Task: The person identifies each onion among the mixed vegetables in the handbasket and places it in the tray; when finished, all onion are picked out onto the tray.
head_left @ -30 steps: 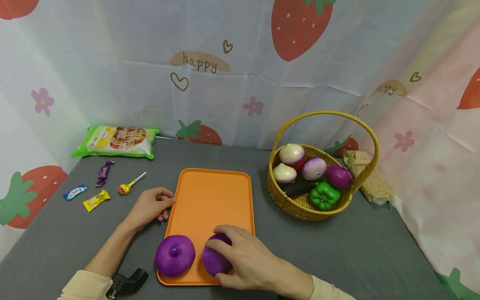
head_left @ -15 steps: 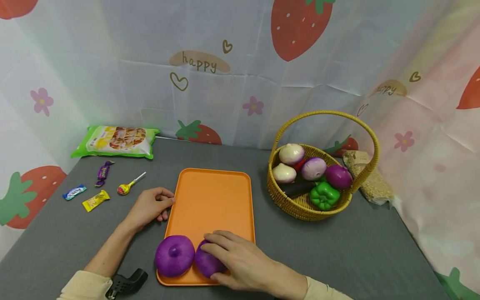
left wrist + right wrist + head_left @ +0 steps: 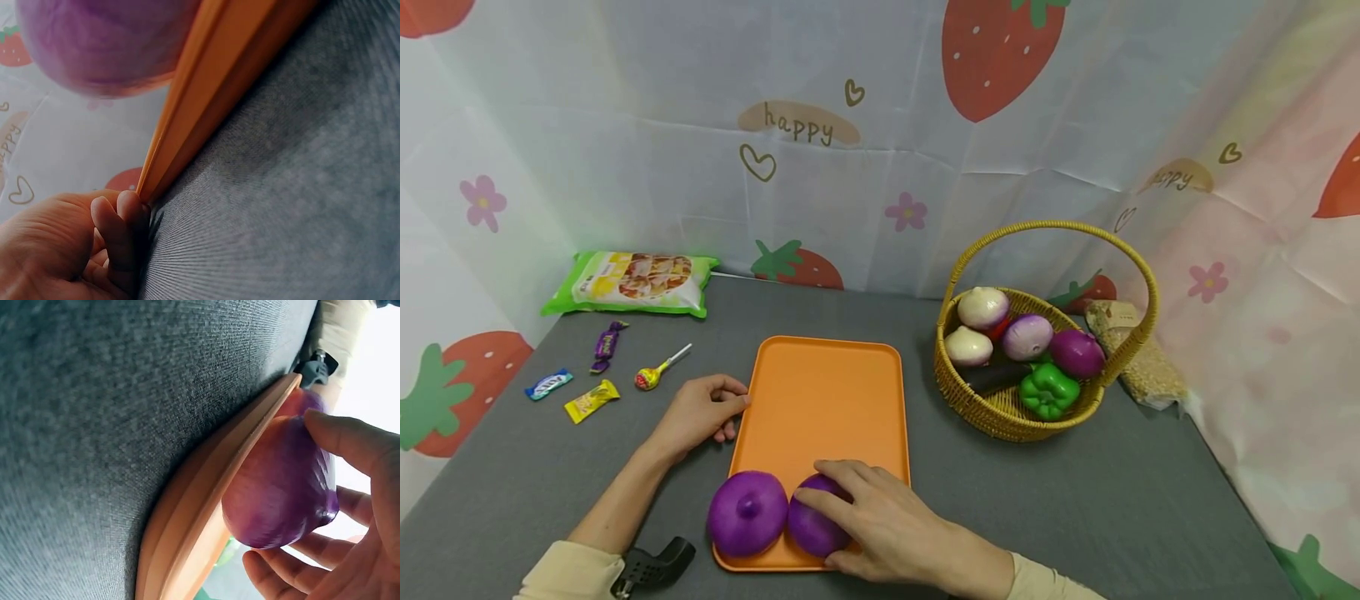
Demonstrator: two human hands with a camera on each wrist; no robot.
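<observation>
Holding purple onion (image 3: 808, 531) in right hand (image 3: 887, 521) at near end of orange tray (image 3: 827, 400), touching second onion (image 3: 748, 517); pinching tray's left rim with left hand (image 3: 700, 414). Might roll second onion over rim by pushing leftward too hard, or skew tray by loosening left pinch.

On the curtain (image 3: 865, 200) beyond the far edge of the tabletop (image 3: 1037, 492), "happy" can be read twice, the right-hand one creased.
</observation>
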